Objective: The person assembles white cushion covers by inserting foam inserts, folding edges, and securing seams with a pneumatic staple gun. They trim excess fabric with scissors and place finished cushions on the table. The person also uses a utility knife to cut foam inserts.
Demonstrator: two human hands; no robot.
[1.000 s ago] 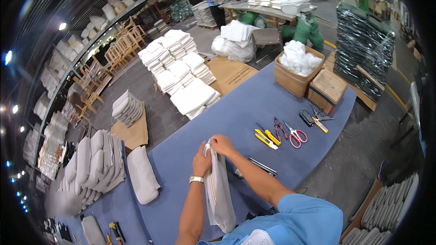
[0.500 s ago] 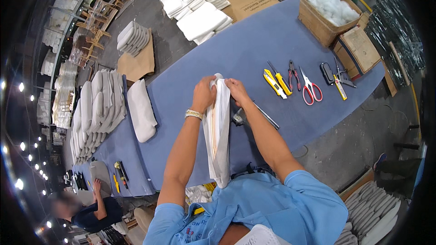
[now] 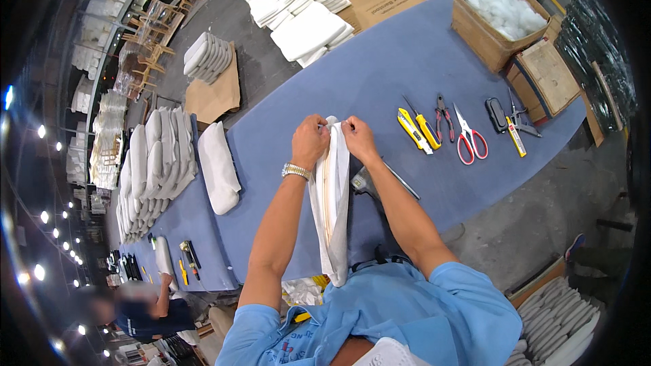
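A long light-grey fabric-covered cushion stands on its edge in front of me, its near end against my shirt. Its cover gapes along the upper side, showing white cloth and a tan strip inside. At the far end, my left hand is closed on the left edge of the cover, a gold-coloured watch on its wrist. Opposite it, my right hand pinches the white cloth edge with bent fingers. Partly hidden beside my right forearm is a grey metal tool, its kind unclear.
Right of my hands on the blue table lie yellow cutters, pliers and scissors. A carton of white stuffing stands beyond. Left are a finished-looking cushion and stacked cushions. A co-worker works at lower left.
Both hands stay at the cushion's far end, with the fingers shifted slightly along the cover's edges. The whole view has shifted slightly. The co-worker's cushion now stands more edge-on.
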